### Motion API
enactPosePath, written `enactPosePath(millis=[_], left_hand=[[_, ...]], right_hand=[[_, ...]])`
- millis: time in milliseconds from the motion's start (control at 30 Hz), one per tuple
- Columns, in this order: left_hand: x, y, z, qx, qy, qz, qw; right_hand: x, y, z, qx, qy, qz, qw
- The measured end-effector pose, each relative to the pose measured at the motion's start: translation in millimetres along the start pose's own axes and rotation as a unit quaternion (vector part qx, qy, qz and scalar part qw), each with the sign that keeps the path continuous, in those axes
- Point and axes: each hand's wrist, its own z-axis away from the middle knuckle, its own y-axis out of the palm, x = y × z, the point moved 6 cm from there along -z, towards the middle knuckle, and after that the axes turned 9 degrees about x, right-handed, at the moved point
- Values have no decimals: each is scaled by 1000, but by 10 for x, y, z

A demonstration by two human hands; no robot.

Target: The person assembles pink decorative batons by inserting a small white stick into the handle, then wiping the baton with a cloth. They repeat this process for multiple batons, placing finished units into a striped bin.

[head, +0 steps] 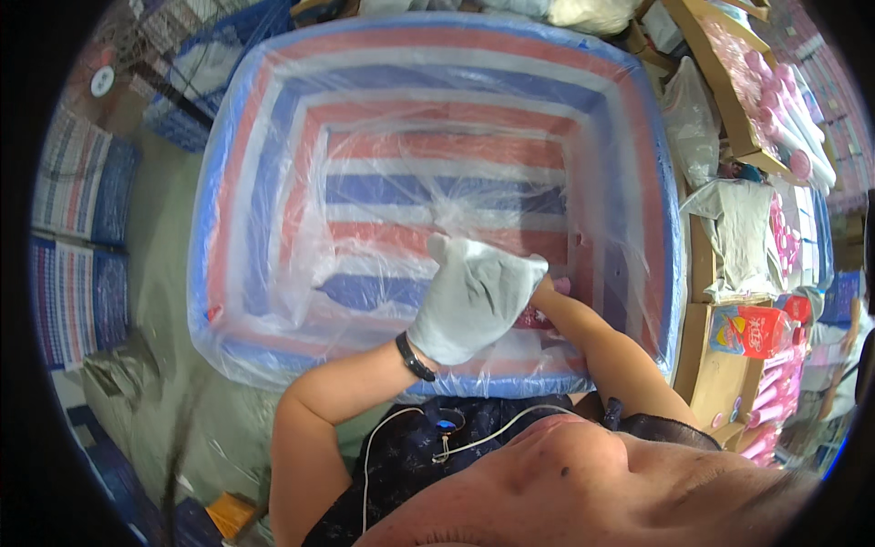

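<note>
My left hand (472, 294) wears a white fabric glove, with a black band (415, 357) at the wrist. It is held over the near side of a large rectangular bin (437, 386) lined with red, white and blue striped sheeting under clear plastic film (301, 273). My right hand (542, 286) reaches in from the right, bare at the wrist and mostly hidden behind the glove. Whether the hands grip each other or something between them cannot be seen. Below my right wrist, a pink piece (562, 286) and a dark red patterned item (532, 318) partly show.
On the right stand cardboard boxes (696, 369) with pink bottle-like items (769, 383), a grey cloth (742, 232) and a red-labelled drink bottle (748, 331). Striped stacks (75, 294) and a blue crate (181, 123) line the left. A person's arm (847, 335) shows far right.
</note>
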Motion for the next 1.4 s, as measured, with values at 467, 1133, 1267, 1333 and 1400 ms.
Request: enactPosePath(millis=[467, 1133, 1267, 1333, 1400], left_hand=[[-47, -11, -63, -7, 31, -249, 968], [-1045, 718, 104, -2, -77, 774, 628], [-1224, 1234, 179, 65, -138, 727, 670], [-1337, 1557, 108, 104, -102, 814, 562], [-1490, 1842, 49, 157, -57, 880, 445]], right_hand=[[690, -2049, 751, 108, -129, 117, 979], [1262, -2558, 3908, 89, -377, -898, 208], [1044, -1964, 4209, -56, -180, -888, 420], [939, -1837, 4605, -150, -166, -863, 452], [894, -1712, 4957, -228, -97, -800, 547]])
